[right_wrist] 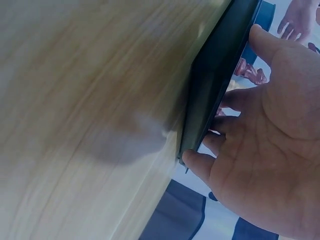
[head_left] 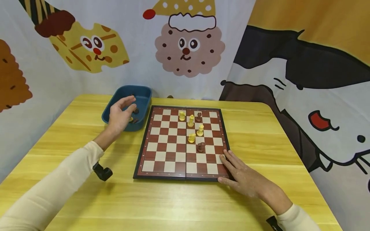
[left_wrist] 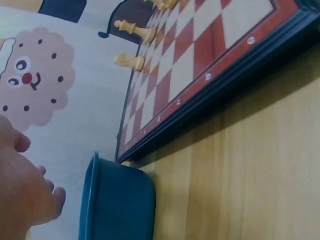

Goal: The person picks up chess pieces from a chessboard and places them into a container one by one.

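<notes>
My left hand [head_left: 119, 113] hovers over the blue plastic bin [head_left: 127, 127], thumb and fingers apart with nothing seen between them. In the left wrist view its fingers are loosely bent above the bin's rim. A few dark and yellow pieces [head_left: 136, 111] lie inside, partly hidden by the hand. My right hand [head_left: 245, 177] rests on the front right corner of the chessboard [head_left: 166, 176], fingers extended over its edge. On the board stand several cream chess pieces, including a knight [head_left: 191, 138] and a taller piece [head_left: 200, 131], and two dark brown pieces, one a knight [head_left: 200, 147].
The board lies unfolded on a yellow wood-grain table [head_left: 162, 205], its middle seam running front to back. The bin stands close to the board's back left corner. Behind the table hangs a cartoon-printed cloth [head_left: 138, 64].
</notes>
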Motion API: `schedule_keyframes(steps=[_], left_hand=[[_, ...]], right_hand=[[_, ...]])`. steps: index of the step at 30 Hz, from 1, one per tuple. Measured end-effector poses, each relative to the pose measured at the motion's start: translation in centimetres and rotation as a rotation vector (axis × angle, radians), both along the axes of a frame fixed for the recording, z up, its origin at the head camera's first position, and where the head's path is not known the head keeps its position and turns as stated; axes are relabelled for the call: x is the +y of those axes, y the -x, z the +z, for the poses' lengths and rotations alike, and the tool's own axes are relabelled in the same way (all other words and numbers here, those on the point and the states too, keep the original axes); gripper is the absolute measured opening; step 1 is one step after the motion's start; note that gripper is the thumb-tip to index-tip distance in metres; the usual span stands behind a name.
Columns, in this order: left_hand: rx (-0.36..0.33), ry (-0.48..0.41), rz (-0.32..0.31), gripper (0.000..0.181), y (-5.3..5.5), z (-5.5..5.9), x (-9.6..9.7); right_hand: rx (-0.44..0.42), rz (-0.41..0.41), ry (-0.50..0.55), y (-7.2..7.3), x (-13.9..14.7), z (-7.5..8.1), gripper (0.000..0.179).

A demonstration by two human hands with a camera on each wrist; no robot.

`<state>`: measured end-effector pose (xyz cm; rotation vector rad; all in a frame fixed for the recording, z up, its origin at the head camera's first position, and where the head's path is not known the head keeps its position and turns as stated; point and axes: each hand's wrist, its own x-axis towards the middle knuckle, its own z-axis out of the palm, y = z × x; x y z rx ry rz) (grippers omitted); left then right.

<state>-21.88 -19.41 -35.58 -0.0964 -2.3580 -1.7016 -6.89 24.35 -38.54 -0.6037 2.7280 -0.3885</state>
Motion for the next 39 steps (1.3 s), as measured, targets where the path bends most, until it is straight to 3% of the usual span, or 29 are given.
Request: schedule_keyframes(steps=[10,18,27,32,35,39], left_hand=[[0.074,0.004,-0.097,0.039,-0.6,-0.4,1.2],[0.072,-0.078,-0.176,0.038,0.1,-1.3,2.7],[0.058,-0.108,-0.197,0.044,0.9,-2.4,5.6],[0.088,-0.190,-0.198,0.039,2.0,-3.1,8.0],[0.046,-0.203,-0.213,0.040,2.9,-3.2,9.1],[-0.064,-0.161,-0.268,0.048,3.8,-3.4,10.1]], right_hand=[[0.017,0.012,-0.002,0.0,0.0,0.0,0.088],[0.005,0.009,-0.006,0.1,-0.2,0.2,0.089],[-0.033,0.019,0.006,0.5,-0.4,0.4,0.089],[-0.094,0.012,0.050,0.0,-0.3,0.1,0.089],[-0.096,0.005,0.074,-0.1,-0.3,-0.1,0.088],[-0.080,-0.002,0.081,-0.1,-0.2,0.0,0.088]])
